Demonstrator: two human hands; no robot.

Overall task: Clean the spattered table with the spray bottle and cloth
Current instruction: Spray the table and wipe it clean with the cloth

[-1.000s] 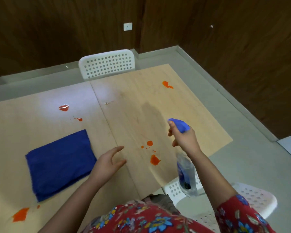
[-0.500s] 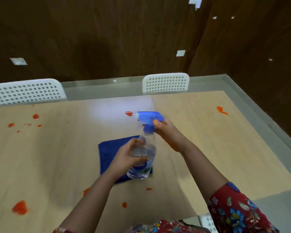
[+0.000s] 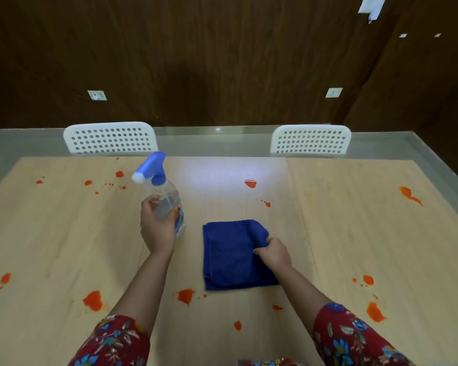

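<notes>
My left hand (image 3: 156,225) grips the clear body of the spray bottle (image 3: 167,199), which stands about upright on the wooden table (image 3: 50,233), its blue trigger head pointing left. To its right lies the folded blue cloth (image 3: 230,254). My right hand (image 3: 271,252) pinches the cloth's right edge, where the fabric bunches up. Orange spatters dot the table: a cluster at the far left (image 3: 119,174), one past the cloth (image 3: 250,183), one at the far right (image 3: 407,194), several near the front edge (image 3: 93,299).
Two white perforated chairs (image 3: 110,140) (image 3: 311,141) stand at the table's far side. Beyond them runs a grey floor strip and a dark wood-panelled wall. A seam (image 3: 299,220) divides the tabletop right of the cloth.
The bottle passed from my right hand to my left and moved left onto the table beside the cloth. My right hand dropped onto the cloth's edge. The view swung left.
</notes>
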